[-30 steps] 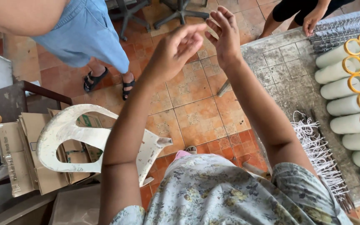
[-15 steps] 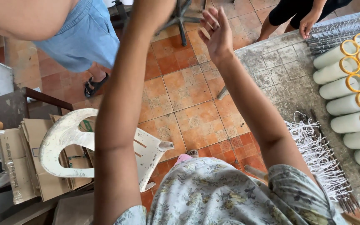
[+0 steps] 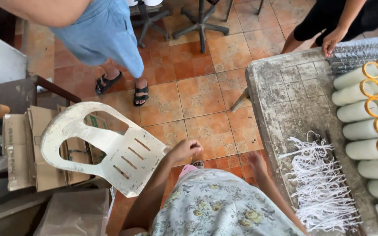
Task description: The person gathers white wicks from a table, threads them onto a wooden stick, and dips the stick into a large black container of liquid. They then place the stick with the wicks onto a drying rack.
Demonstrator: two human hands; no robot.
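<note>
Counter [image 3: 285, 91] of grey, stained tile fills the right side, with white cylinders [image 3: 355, 111] rimmed in yellow along its right edge. A white plastic chair [image 3: 123, 161] lies tipped on the floor to the left. White strings [image 3: 320, 183] lie heaped near the counter's near-left corner.

The left hand [image 3: 184, 150] hangs just beside the chair's edge, fingers loosely curled on nothing visible. The right hand [image 3: 257, 161] is blurred, low beside the counter's left edge; I cannot tell how its fingers stand. Neither hand seems to have a grip, so this looks like a pause between holds; taking the strings would mean lifting the right hand over that edge.
</note>
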